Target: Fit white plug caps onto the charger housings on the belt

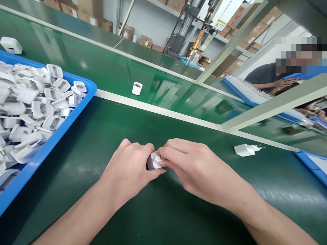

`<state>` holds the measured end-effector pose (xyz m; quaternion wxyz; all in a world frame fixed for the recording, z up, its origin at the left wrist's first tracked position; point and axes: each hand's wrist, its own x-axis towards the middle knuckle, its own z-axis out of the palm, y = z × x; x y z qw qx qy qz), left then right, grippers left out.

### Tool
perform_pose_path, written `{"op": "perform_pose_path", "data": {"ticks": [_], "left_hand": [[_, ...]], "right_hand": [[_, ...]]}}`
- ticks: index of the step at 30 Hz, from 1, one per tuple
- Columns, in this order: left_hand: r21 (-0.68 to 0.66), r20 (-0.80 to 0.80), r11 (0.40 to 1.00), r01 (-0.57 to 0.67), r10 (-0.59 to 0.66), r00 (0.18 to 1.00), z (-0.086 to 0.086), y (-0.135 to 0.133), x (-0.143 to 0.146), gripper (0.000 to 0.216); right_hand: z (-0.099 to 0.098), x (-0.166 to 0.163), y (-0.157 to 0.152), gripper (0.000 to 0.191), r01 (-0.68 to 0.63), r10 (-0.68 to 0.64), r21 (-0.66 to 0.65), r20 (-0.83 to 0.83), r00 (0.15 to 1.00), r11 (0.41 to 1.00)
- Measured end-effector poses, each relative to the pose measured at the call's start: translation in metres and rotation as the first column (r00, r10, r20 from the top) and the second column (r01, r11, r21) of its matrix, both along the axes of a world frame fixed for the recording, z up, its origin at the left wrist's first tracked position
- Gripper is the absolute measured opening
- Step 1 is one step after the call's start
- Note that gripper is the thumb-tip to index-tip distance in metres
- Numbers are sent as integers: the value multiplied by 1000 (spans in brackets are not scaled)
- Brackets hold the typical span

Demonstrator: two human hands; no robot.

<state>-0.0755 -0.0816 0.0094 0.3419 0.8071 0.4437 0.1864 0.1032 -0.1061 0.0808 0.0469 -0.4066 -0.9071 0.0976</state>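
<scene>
The plug (153,162) sits between both hands over the surface (143,211), long axis roughly sideways, narrow end rightward; the left hand (131,163) curls round its body, the right hand (195,165) pinches that end, forearms slanting inward

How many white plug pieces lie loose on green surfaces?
3: one behind the left blue tray, one at upper centre, one with pins, right of the right hand; others may be hidden.
</scene>
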Motion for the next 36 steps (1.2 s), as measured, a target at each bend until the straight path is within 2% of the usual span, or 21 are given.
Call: {"op": "perform_pose_path", "data": {"ticks": [8,16,26,31,36], "left_hand": [[84,6,996,5,-6,1000,-6,0,2,40],[83,23,996,-10,8,1000,-8,-1,3,39],[254,48,967,-13,1,999,-16,-5,3,38],[229,43,973,10,-20,999,-14,-4,4,34],[150,38,988,20,-26,999,-12,-3,2,34]], "right_hand": [[2,4,1,27,36,-35,-35,31,999,999],[1,5,1,23,77,-79,-43,-42,996,996],[0,2,1,29,86,-89,-85,-25,996,993],[-5,-1,-6,31,101,-102,-69,-4,995,992],[-12,-1,-7,30,110,-113,-34,-81,990,993]]}}
